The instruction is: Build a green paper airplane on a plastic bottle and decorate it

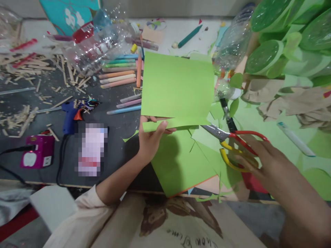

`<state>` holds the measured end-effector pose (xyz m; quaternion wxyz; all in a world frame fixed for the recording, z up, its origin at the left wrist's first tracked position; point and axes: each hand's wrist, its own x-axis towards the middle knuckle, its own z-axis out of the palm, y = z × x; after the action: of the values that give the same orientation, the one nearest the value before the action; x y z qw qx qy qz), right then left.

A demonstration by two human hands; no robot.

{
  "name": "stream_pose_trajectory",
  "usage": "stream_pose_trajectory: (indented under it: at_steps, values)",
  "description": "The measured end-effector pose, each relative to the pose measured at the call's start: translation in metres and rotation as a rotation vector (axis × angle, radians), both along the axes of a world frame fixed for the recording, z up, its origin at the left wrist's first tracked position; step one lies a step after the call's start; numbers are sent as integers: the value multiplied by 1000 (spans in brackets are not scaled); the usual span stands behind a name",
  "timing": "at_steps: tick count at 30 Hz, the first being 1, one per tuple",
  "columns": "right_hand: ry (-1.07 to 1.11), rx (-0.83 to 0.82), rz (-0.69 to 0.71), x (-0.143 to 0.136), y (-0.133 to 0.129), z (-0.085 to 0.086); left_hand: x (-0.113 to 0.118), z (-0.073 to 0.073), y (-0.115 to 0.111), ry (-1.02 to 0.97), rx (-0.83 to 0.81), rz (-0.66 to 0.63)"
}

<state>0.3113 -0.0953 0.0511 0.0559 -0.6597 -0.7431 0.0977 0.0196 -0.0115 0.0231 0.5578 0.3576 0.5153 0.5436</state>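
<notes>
My left hand (152, 139) pinches a sheet of light green paper (177, 88) near its lower left corner, with the thumb on a narrow strip (178, 123) along the bottom edge. A slit separates the left part of that strip from the sheet; toward the right they are still joined. My right hand (261, 158) grips scissors (240, 141) with red and yellow handles. Their blades meet the paper's lower right edge, and the tips are hidden behind it. More green paper (191, 165) lies on the table below the sheet.
At the left are a blue glue gun (69, 115), a phone (91, 150), a magenta box (37, 150) and scattered wooden sticks (24, 65). Plastic bottles (100, 48) and markers (119, 81) lie behind. Green cut bottle pieces (269, 57) and brown crumpled paper (274, 98) are at the right.
</notes>
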Motion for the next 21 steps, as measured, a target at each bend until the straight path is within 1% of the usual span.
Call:
stream_pose_trajectory:
  at_steps: [3,5,8,10,12,14,15,18,20,21]
  values:
    - [-50,-5,7,4,-8,-15,0,-1,-2,55,87,7]
    - [-45,-29,-27,3,-6,-20,-1,-1,-3,106,126,37]
    - [-36,-70,-65,-3,0,-20,-3,-3,-4,203,181,94]
    - [-64,-103,-32,-9,5,-19,-4,-5,-4,325,271,141]
    - [-57,-134,-37,-15,8,-18,-7,-7,-4,446,393,147]
    - [22,-151,-110,-19,9,-16,-9,-7,-4,489,468,78]
    - [79,-163,-163,-20,9,-14,-10,-7,-3,485,468,29]
    - [242,-198,-335,-17,6,-9,-11,-4,-2,464,373,-62]
    - [385,-152,-471,-11,3,-6,-11,-2,-2,452,301,-86]
    - [490,-121,-534,-7,1,-5,-11,-1,-2,442,271,-96]
